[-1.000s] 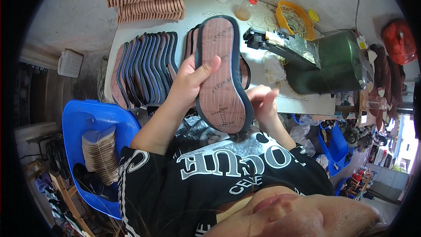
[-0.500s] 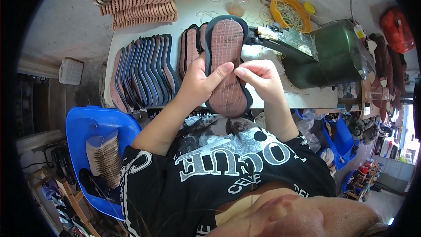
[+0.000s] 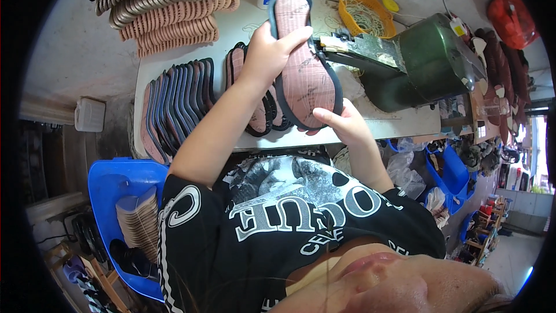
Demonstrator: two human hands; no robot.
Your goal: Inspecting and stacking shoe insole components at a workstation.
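1. Tabletop [image 3: 394,128]: white, under the work.
2. Green machine [image 3: 428,61]: right side.
3. Pink, dark-rimmed sole [image 3: 307,84]: held above tabletop; probably light, bendable; best gripped at waist and rim.
4. Left hand [image 3: 269,52]: fingers pinch waist.
5. Right hand [image 3: 348,123]: fingers pinch wide end.

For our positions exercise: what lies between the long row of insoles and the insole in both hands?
The head view shows a smaller group of insoles on the table, partly hidden behind the left hand and forearm.
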